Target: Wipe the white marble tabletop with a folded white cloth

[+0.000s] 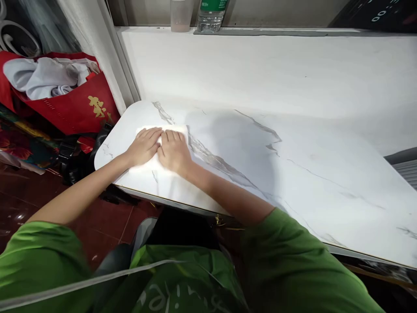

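A white cloth or folded paper towel (177, 128) lies flat near the left end of the white marble-patterned table (312, 174). My left hand (143, 147) rests palm down on its left part, fingers stretched out flat. Beside it, my right hand (174, 151) presses flat on the right part, its fingers pointing away from me. The two hands touch or nearly touch at the thumbs. Much of the white sheet is hidden under them, so whether it is cloth or paper I cannot tell.
On the ledge behind the table stand a clear plastic cup (180, 17) and a water bottle (211, 17) with a green label. A red bag (74, 104) stuffed with pale cloth is at the left. A dark object (374, 17) with white markings sits at the upper right.
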`<state>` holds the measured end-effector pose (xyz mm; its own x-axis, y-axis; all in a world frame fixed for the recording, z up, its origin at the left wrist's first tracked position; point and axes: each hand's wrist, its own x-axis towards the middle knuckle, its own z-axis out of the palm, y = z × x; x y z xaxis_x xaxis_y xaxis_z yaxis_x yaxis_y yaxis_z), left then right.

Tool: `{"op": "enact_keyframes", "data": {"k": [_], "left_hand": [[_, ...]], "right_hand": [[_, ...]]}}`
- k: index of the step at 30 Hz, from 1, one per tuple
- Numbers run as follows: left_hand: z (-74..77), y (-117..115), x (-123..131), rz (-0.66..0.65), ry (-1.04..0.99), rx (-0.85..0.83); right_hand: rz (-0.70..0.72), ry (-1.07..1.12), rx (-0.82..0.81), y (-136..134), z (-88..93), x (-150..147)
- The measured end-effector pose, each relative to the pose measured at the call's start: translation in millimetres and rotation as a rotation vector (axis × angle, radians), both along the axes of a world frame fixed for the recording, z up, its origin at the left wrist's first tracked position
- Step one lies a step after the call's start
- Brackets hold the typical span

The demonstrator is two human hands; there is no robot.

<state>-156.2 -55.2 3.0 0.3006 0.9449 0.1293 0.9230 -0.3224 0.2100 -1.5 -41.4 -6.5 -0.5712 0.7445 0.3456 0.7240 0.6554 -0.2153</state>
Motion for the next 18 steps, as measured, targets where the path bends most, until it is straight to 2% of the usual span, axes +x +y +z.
{"op": "enact_keyframes", "data": {"k": [5,9,13,18], "left_hand": [[6.2,-62.2,-34.4,0.044,0.002,-0.003],[11.5,-86.6,-60.5,0.129,-0.001,0.026],[14.7,-79.8,-81.6,0.156,-0.012,0.033],[15.0,-33.8,-98.9,0.158,-0.044,0.026]], "right_hand": [[0.082,-0.042,-0.016,-51.6,9.9,-30.4],[0.181,-0.021,-0.013,-61.6,14.8,-58.0],[0.228,0.019,-0.030,-49.3,16.5,-79.1],[0.199,0.065,-0.061,-9.6,14.4,-94.9]]}}
